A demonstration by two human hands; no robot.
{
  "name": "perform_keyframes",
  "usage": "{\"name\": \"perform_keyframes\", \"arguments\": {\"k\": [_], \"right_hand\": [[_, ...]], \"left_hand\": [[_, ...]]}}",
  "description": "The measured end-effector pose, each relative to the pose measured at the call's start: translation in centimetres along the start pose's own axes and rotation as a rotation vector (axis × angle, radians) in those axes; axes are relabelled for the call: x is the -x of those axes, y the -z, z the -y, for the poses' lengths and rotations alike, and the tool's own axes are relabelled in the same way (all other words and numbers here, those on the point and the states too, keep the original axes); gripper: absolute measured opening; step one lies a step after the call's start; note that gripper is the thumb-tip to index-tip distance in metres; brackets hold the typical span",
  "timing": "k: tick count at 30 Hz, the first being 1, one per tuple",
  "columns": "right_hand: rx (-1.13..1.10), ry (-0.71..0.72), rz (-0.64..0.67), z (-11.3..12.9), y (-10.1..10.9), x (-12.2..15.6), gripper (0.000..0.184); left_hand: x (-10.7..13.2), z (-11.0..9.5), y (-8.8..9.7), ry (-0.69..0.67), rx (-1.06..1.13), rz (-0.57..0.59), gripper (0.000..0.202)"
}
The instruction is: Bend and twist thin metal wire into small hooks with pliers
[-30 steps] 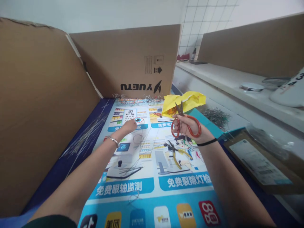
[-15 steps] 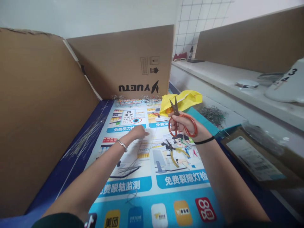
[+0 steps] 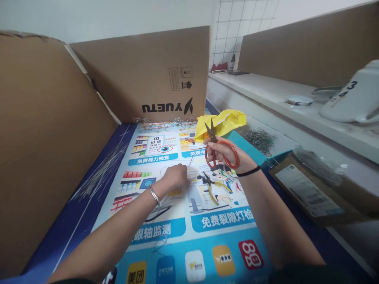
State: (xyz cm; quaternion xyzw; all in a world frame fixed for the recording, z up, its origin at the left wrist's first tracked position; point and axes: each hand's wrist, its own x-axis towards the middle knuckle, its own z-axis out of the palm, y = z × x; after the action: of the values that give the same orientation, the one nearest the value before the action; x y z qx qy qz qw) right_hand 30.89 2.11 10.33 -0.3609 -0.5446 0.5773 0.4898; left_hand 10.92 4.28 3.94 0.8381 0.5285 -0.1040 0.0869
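My right hand (image 3: 225, 152) grips a pair of scissors (image 3: 211, 136) with orange-red handles, its dark blades pointing up and slightly parted. To its left, my left hand (image 3: 177, 176), with a silver bangle at the wrist, is closed low over the printed sheet. Thin wire (image 3: 191, 161) sticks out beside its knuckles; the fingertips are hidden and a little blurred. Pliers (image 3: 211, 185) with yellow handles lie on the sheet below the scissors, jaws towards the left hand. A curled bit of wire (image 3: 161, 245) rests nearer to me.
Cardboard panels (image 3: 142, 75) stand behind and at the left. Long thin wires (image 3: 99, 169) lie along the left side. At the right are a yellow bag (image 3: 222, 120), a teal box (image 3: 245, 146) with tangled wire pieces (image 3: 260, 140), a labelled parcel (image 3: 310, 189) and a ledge with a white jug (image 3: 352, 96).
My left hand has gone from reaching with fingers out to closed, and wire now shows at it. The wires under my left forearm are gone from view. My right hand still holds the scissors.
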Motion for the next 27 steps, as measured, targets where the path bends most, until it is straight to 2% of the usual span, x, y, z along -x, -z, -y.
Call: {"name": "perform_keyframes", "arguments": {"k": [3,6,11,16,22,27], "right_hand": [[0.005,-0.008,-0.003,0.0,0.0,0.0,0.024],[0.012,-0.006,-0.001,-0.1,0.1,-0.1,0.024],[0.065,0.013,0.027,-0.3,0.0,-0.2,0.020],[0.051,0.029,0.037,-0.2,-0.3,-0.1,0.021],[0.059,0.003,0.042,0.1,-0.3,0.0,0.020],[0.070,0.000,0.064,0.4,-0.4,0.1,0.021]], "left_hand": [[-0.1,0.6,0.0,0.011,0.007,-0.047,0.047],[-1.1,2.0,0.5,0.036,0.027,-0.092,0.057],[-4.3,4.4,1.3,0.078,-0.013,-0.062,0.030],[-6.3,5.1,1.7,0.017,-0.025,0.002,0.023],[-6.7,5.6,3.7,-0.069,0.056,0.121,0.016],[-6.0,5.3,5.1,-0.025,0.200,0.168,0.020]]}}
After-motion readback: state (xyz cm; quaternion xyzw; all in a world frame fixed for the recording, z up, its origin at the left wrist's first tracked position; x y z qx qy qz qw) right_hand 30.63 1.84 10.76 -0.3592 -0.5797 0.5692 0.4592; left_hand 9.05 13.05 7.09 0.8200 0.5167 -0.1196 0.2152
